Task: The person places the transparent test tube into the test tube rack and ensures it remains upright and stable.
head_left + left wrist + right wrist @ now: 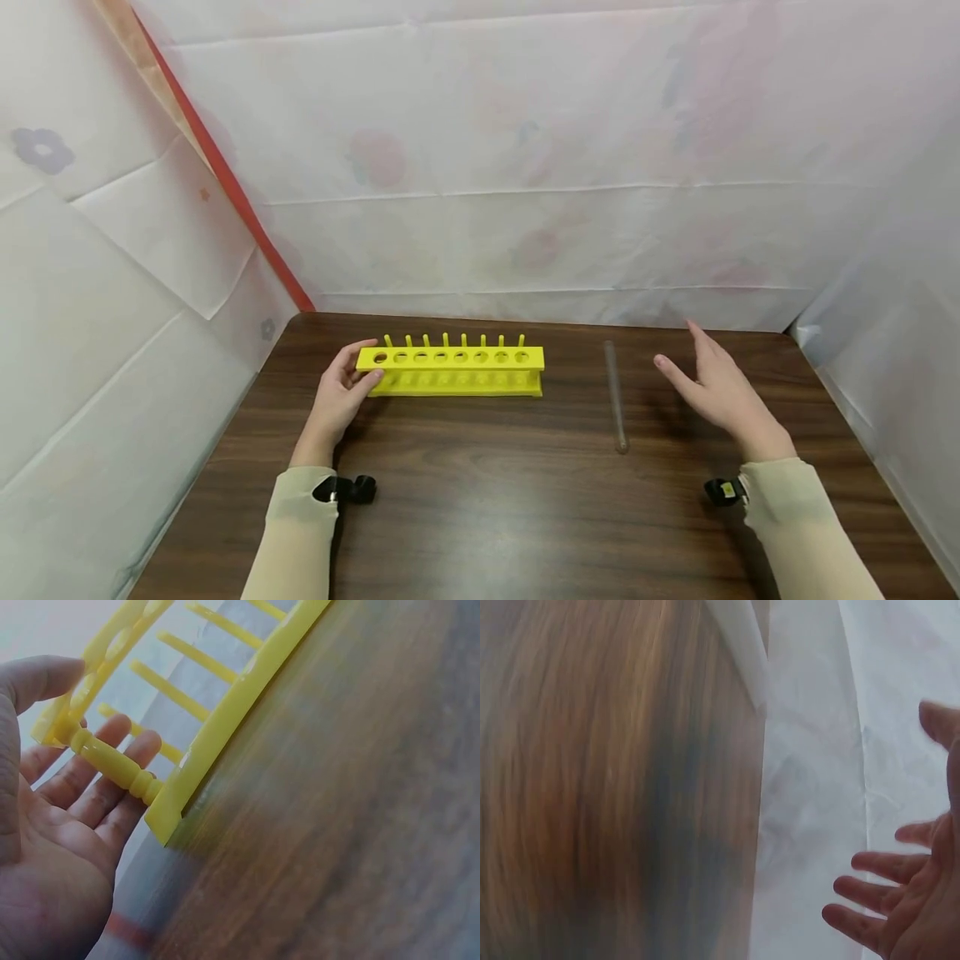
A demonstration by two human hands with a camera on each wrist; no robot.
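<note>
Your left hand (339, 398) is cupped around the left end of a yellow test tube rack (450, 370), with the thumb on the near edge and the fingers wrapped behind it. The left wrist view shows those fingers (90, 776) loosely curved behind the rack's end post (112, 763), touching it. The rack stands upright on a dark wooden table (487, 508), toward the back edge. To the right of the rack, clearly apart from it, a clear glass test tube (616, 396) lies flat on the table. Your right hand (722, 390) hovers to the right of the tube, with its fingers spread and straight, holding nothing. White sheeting (525, 158) hangs behind the rack.
</note>
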